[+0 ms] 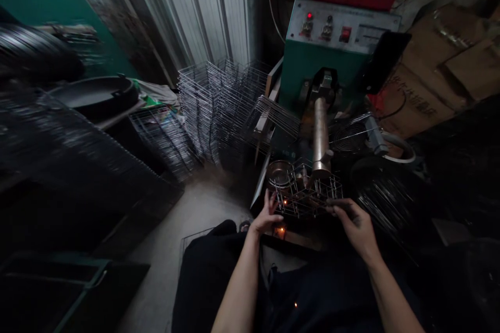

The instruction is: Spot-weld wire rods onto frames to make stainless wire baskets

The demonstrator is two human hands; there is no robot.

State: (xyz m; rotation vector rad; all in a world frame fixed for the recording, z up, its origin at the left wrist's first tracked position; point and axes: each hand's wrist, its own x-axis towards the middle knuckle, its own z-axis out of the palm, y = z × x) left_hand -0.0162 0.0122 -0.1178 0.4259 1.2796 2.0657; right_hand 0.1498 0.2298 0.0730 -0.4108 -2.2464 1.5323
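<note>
The right hand (357, 226) pinches a wire rack (301, 203); the left hand (266, 217), fingers parted, touches its opposite side. Orange sparks (282, 230) glow near a green machine (295, 75).

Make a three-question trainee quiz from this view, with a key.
1. True or false: the left hand hangs at the person's side, well away from the wire frame that the right hand pinches.

2. What colour is the lit lamp on the machine?
A) blue
B) red
C) white

3. Fill in: in the picture, the stacked wire racks stand to the ____ of the machine.

Key:
1. False; it is right at the frame's edge.
2. B
3. left
</note>
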